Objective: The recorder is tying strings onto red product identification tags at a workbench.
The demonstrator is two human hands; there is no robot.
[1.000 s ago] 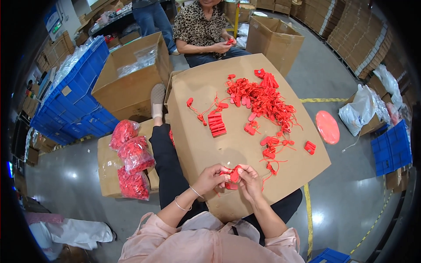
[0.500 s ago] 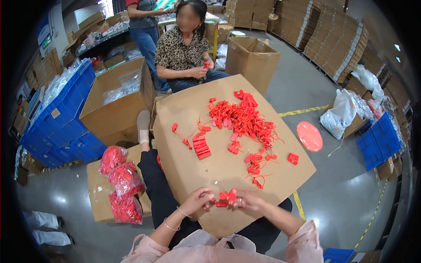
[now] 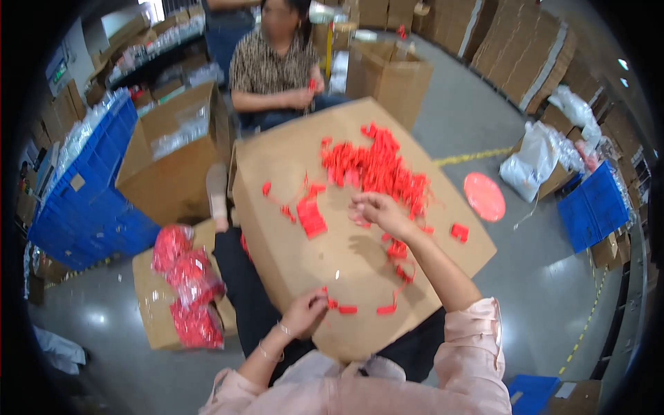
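My left hand [image 3: 306, 312] is closed at the near edge of the cardboard box top [image 3: 290, 256], fingertips pinched on a small red plastic piece [image 3: 332, 303]. Beside it lie a red strip [image 3: 348, 310] and a red piece with a cord [image 3: 387, 309]. My right hand [image 3: 379, 211] hovers over the middle of the cardboard, fingers stretched and apart, slightly blurred. It is just short of a tangled pile of red corded pieces [image 3: 373, 166], and partly covers some red under its fingertips. Left of it stands a row of red pieces [image 3: 312, 218].
Opposite sits a person [image 3: 270, 79] holding something red. Bags of red pieces [image 3: 197, 277] lie on a carton at left. Around stand an open carton [image 3: 166, 166], blue crates [image 3: 86, 194], a tall carton [image 3: 394, 76] and a pink round stool top [image 3: 484, 197].
My right hand has let go of the red pieces near my left hand and moved up and away toward the pile. The left hand has shifted slightly left. The view has tilted a little.
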